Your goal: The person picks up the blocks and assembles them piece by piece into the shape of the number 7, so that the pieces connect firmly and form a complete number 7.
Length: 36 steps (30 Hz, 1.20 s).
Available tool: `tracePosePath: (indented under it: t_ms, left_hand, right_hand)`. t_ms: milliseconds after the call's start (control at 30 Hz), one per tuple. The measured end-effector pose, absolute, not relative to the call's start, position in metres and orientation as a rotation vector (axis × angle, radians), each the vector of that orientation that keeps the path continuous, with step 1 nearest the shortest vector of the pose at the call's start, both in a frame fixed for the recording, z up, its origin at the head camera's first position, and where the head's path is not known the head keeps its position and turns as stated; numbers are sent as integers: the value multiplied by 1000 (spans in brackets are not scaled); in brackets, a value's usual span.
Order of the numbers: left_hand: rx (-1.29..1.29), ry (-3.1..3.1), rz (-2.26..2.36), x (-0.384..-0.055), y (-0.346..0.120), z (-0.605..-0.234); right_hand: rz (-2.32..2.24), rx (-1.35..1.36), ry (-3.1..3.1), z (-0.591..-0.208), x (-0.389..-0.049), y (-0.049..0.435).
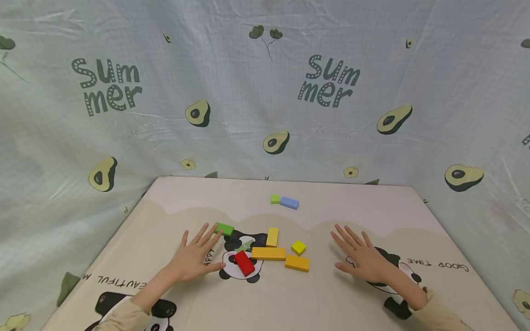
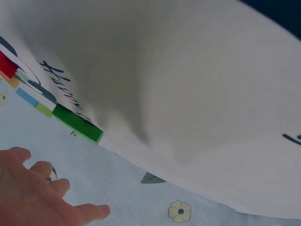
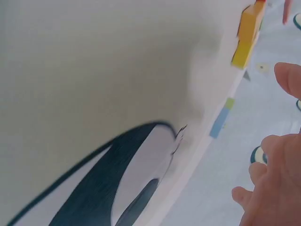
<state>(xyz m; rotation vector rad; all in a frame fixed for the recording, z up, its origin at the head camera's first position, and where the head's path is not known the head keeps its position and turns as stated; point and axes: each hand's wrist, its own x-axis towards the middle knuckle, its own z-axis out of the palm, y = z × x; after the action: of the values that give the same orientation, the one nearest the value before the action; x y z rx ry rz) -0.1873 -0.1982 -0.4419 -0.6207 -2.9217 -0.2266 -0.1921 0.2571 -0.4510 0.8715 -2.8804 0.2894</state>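
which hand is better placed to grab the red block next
Left, probably: the left hand is open and clearly nearer the red block; the right hand, also open, is farther away.

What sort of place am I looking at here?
Perhaps a small screened-off workspace or play spot, though nothing beyond it shows. An avocado-print cloth hangs behind and beside a panda-print table, on which small coloured blocks lie.

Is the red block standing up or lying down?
Lying down: the red block shows its broad face on top, with a thin side below.
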Motion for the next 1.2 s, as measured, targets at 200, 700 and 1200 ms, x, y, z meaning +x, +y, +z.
tracePosePath:
  t_ms: [200, 700, 1200]
  left_hand:
    - [-669, -2923, -243, -184, -194, -441]
    - [-909, -2891, -279, -177, -170, -434]
    - [-1208, -2920, -242, -174, -142, -437]
  right_hand:
    - [319, 906, -2916, -449, -188, 246]
    - [259, 1076, -2953, -442, -178, 216]
    - [155, 1310, -2884, -444, -182, 189]
